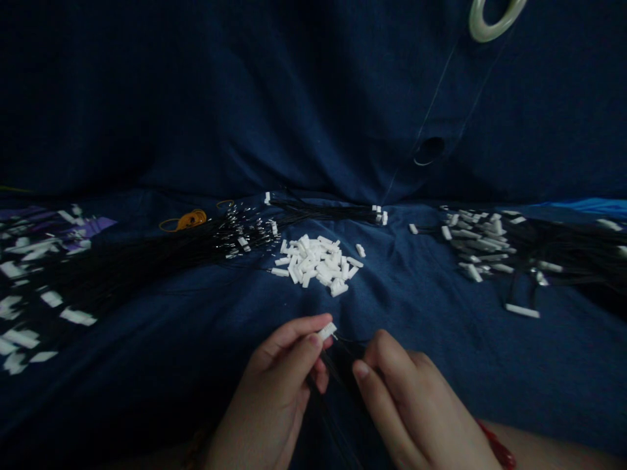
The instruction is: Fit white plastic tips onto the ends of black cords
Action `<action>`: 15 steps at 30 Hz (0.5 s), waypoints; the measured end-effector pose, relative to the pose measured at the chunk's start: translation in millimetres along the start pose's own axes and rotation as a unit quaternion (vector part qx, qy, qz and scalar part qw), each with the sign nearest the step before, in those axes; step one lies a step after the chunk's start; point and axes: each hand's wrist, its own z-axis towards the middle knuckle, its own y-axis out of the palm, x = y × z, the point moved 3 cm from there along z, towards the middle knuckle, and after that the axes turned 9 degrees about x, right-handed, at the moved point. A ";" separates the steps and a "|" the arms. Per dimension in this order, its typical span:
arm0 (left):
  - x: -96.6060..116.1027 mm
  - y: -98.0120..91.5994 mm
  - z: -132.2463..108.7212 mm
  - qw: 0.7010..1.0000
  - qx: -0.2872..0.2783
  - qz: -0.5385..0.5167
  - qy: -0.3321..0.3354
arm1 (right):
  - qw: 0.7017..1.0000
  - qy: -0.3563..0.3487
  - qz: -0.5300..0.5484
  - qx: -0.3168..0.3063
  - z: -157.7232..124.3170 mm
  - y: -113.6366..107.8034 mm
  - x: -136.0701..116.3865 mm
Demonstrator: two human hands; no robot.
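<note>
Between the thumb and forefinger of my left hand (284, 378) is a small white connector housing (327, 331), angled up to the right. Thin black wires (337, 369) run from around it down between my hands. My right hand (411, 398) is closed in a pinch on a black wire close to the connector's right end; its fingertips hide the exact grip. Just beyond my hands lies a loose pile of white connector housings (318, 261) on dark blue cloth (196, 365).
At the left lies a bundle of black wires (161, 251) with white connectors and bare metal ends. An orange loop of cord (189, 220) rests behind it. Another wire bundle (323, 211) lies behind the pile; more connectored wires (490, 238) are at the right. A pale ring (484, 31) is at the top.
</note>
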 end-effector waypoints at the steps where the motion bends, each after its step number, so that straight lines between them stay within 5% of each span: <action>1: -0.8 -0.8 0.7 1.000 0.000 0.006 0.003 | 1.000 0.001 0.002 0.001 0.1 0.3 -0.5; 7: -4.3 -7.5 7.6 0.993 -0.031 0.094 0.065 | 1.000 0.003 0.017 0.003 1.4 -1.4 -2.6; 15: -4.8 -8.6 5.3 0.989 -0.056 0.118 0.068 | 0.998 0.020 0.057 -0.021 1.6 0.0 -2.4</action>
